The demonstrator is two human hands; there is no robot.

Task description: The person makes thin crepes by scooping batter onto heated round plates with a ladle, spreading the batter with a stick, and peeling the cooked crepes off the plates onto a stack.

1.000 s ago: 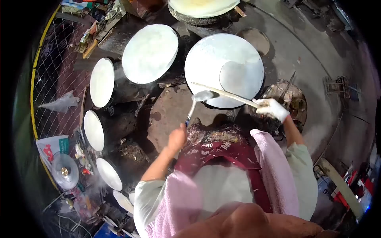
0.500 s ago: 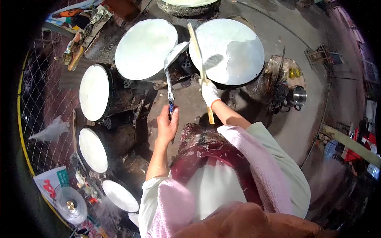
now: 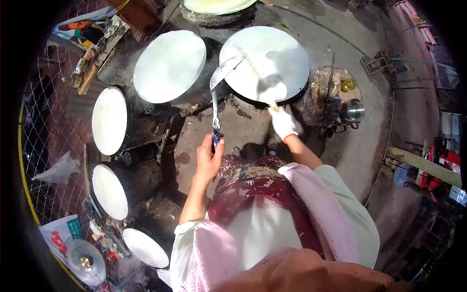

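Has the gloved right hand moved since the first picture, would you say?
Yes, to the left in the view: against the nearest round griddle, the gloved right hand has gone from its lower right to just below its near edge.

The person's bare left hand point(image 3: 210, 158) grips the blue-patterned handle of a metal ladle point(image 3: 214, 100), its bowl over the left edge of a round griddle point(image 3: 295, 58) coated in white. The white-gloved right hand point(image 3: 284, 122), at the griddle's near edge, holds a motion-blurred wooden stick point(image 3: 273, 105). Another coated griddle point(image 3: 170, 66) sits just left; a metal pot point(image 3: 353, 111) stands to the right.
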